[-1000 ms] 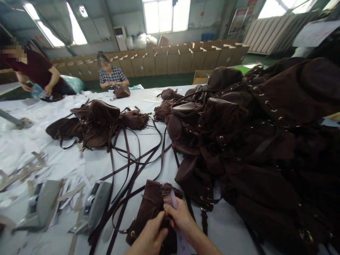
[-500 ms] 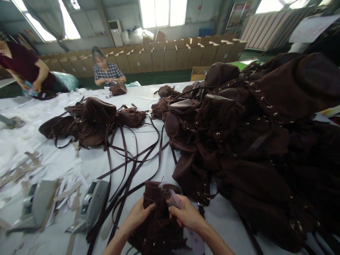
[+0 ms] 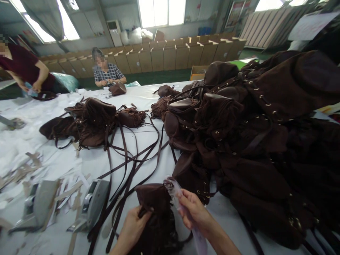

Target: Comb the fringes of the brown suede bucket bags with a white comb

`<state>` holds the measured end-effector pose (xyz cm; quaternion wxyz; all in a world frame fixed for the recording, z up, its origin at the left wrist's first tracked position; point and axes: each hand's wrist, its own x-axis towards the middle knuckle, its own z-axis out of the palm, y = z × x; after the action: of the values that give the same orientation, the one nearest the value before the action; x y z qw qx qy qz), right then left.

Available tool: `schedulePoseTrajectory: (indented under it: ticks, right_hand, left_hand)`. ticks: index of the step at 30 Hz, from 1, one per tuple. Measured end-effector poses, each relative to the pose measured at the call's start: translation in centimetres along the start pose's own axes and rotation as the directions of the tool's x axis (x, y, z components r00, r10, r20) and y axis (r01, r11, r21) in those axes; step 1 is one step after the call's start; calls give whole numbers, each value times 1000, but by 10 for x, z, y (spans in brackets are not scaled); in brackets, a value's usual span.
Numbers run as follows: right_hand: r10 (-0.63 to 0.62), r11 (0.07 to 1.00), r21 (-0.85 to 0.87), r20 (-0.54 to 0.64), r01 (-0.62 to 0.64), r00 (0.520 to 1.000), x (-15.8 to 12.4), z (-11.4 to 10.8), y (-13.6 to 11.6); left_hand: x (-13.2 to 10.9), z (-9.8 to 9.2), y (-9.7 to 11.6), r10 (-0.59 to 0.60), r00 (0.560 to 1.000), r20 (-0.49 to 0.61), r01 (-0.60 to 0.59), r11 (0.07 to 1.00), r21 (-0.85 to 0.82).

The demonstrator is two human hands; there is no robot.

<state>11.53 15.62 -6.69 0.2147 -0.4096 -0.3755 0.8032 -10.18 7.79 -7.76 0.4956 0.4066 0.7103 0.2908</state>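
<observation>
A dark brown fringed bag lies at the near edge of the table in front of me. My left hand is closed on its left side, thumb over a fold of the material. In my right hand is a pale purple, see-through comb; its toothed end points up and away, its handle hangs below the fist. The comb's teeth are beside the bag's right edge, close to the fringe; whether they touch it I cannot tell. The bag's lower part runs out of view.
A big heap of brown bags fills the right side. A smaller pile lies left, with long straps trailing toward me. Grey tape dispensers and paper scraps sit at left. Two people work across the table, before cardboard boxes.
My right hand has moved slightly right with the comb, off the bag's front to its side. The bag has turned, its smooth end now showing, and my left hand has shifted its hold lower.
</observation>
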Motion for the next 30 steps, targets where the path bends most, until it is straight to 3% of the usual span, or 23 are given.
schedulePoseTrajectory:
  ticks: [1, 3, 5, 7, 9, 10, 12, 14, 15, 17, 20, 23, 25, 30]
  right_hand:
    - [-44, 999, 19, -35, 45, 998, 6, 6, -2]
    - [-82, 996, -40, -56, 80, 995, 13, 8, -3]
    - [-63, 961, -266, 35, 70, 997, 10, -4, -1]
    - [-61, 810, -575, 118, 118, 991, 2, -21, 1]
    - [-177, 593, -784, 99, 186, 979, -6, -33, 0]
    - [-253, 536, -823, 56, 188, 966, -9, -33, -2]
    - [-274, 607, -780, -26, 153, 961, -10, -24, -6]
    - [-115, 757, -643, 44, 117, 992, -6, -11, -10]
    - [-56, 775, -623, 102, 108, 993, -3, -6, -11]
    - [-68, 676, -724, 126, 138, 990, 7, -7, -12]
    - [-262, 444, -890, -17, 106, 965, 20, -31, -17]
    - [-316, 399, -914, -66, 69, 946, 27, -52, -26]
    - [-338, 372, -926, -67, 68, 939, 27, -52, -30]
    - [-264, 370, -895, 156, 249, 952, 20, -30, -33]
  left_hand:
    - [-3, 3, 0, 19, 1000, 13, -19, 1000, 21]
    - [-6, -2, -3, -31, 998, -63, 32, 999, 15]
    - [-5, -18, -9, -164, 965, -203, 149, 985, -89]
    - [-5, -35, -16, -266, 929, -257, 211, 951, -224]
    - [-9, -40, -20, -280, 936, -214, 214, 934, -288]
    - [-12, -38, -20, -271, 945, -183, 215, 936, -278]
    - [-20, -26, -17, -217, 964, -153, 186, 963, -195]
    - [-28, -13, -10, -103, 984, -148, 89, 991, -98]
    - [-32, -8, -6, -55, 987, -153, 44, 996, -74]
    - [-37, -5, -1, -39, 976, -215, 20, 996, -86]
    - [-43, -11, 0, -140, 937, -320, 78, 977, -199]
    - [-45, -18, -9, -228, 919, -323, 149, 956, -252]
    - [-43, -20, -21, -255, 910, -326, 194, 959, -207]
    - [-27, -37, -55, -150, 928, -342, 170, 985, 29]
